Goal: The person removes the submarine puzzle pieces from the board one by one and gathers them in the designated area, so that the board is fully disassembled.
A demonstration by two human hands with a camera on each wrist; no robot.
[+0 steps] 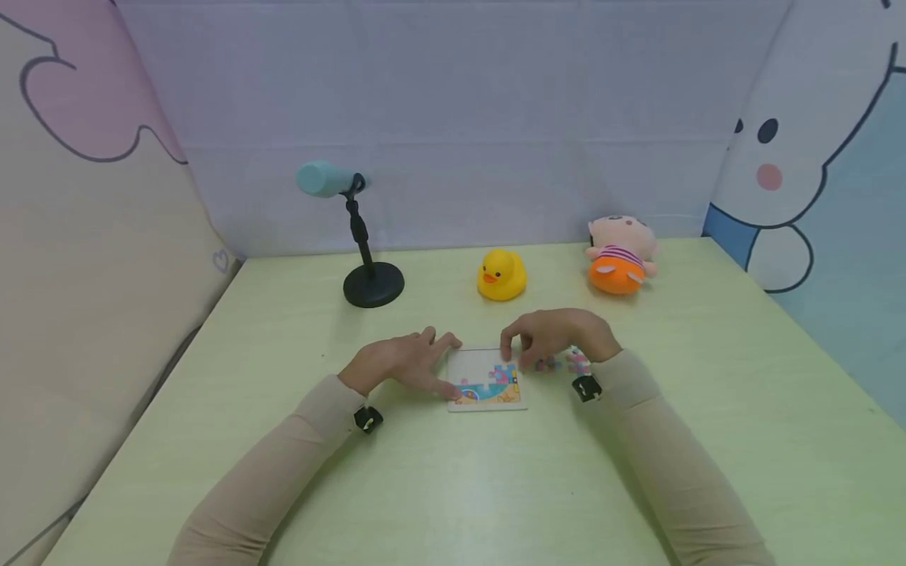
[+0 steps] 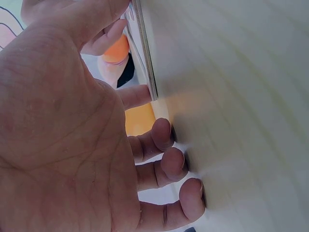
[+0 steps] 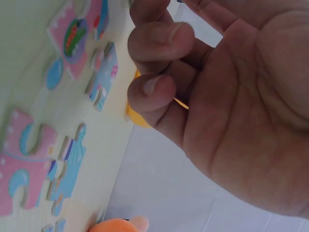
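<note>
Green table, pale backdrop, cartoon side panels.

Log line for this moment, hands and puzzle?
left hand: rests on puzzle tray edge | right hand: curled over loose pieces, grip unclear | tray: partly filled

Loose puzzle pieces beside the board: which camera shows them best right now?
The right wrist view: the loose puzzle pieces lie large and separate on the table. In the head view the right hand hides most of them. The left wrist view shows none.
</note>
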